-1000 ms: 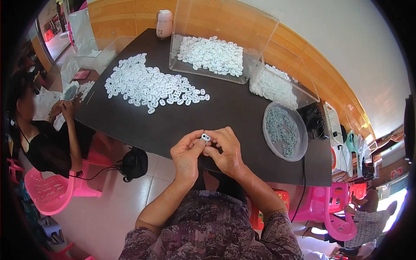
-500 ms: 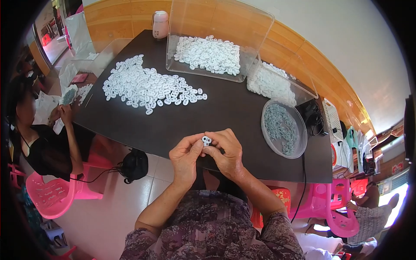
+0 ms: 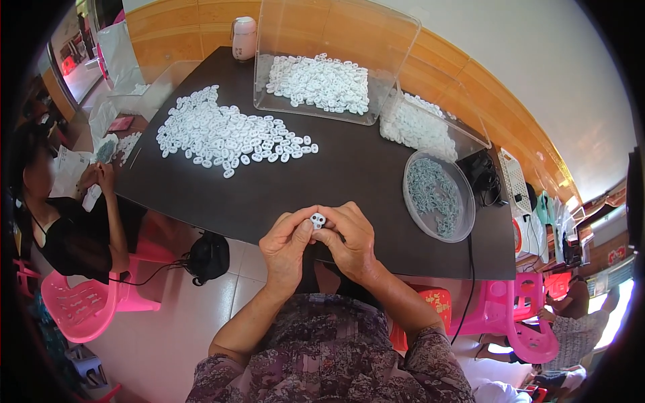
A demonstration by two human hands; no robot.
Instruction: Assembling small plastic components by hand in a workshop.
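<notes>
Between my fingertips, just above the table's near edge, is a small white plastic piece [image 3: 318,219] with dark round holes. My left hand [image 3: 285,243] pinches it from the left, thumb and forefinger closed on it. From the other side my right hand [image 3: 350,236] grips it too, its thumb just below the piece. Fingers hide much of its underside. Beyond my hands a loose heap of white oval two-holed pieces [image 3: 225,131] spreads over the dark table [image 3: 322,181]. To the right stands a round clear tub [image 3: 463,225] with many small grey-green parts [image 3: 433,195].
A large clear bin [image 3: 396,67] holding more white pieces stands at the back, beside a smaller clear box [image 3: 418,129]. A pink-white bottle [image 3: 244,39] is at the far left corner. At left a co-worker [image 3: 77,228] sits handling small parts. A black cable [image 3: 471,269] hangs off the right edge.
The small white piece has turned slightly between my fingers, its holed face now showing more plainly. Both hands stay nearly in place; the whole view has shifted a little.
</notes>
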